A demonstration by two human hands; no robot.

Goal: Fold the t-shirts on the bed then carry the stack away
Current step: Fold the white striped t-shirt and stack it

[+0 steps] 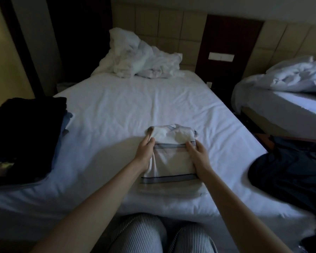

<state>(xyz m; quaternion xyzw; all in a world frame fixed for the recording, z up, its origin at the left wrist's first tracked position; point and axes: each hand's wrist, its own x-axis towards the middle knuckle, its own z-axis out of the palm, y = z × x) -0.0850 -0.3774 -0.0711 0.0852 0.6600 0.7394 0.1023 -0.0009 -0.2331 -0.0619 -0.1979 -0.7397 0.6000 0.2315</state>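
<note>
Fingers [150,142] grip t-shirt [169,163] fold, both sides; long axis toward headboard [171,24].

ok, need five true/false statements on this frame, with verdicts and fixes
1. The left hand and right hand both hold the white t-shirt with blue-grey stripes. True.
2. That shirt lies on the floor. False: it lies on the white bed sheet.
3. A pile of dark folded clothes sits at the bed's left edge. True.
4. The crumpled white duvet lies by the person's knees. False: it is at the far end, by the headboard.
5. The dark navy garment is under the right hand. False: it lies apart, at the bed's right edge.
</note>
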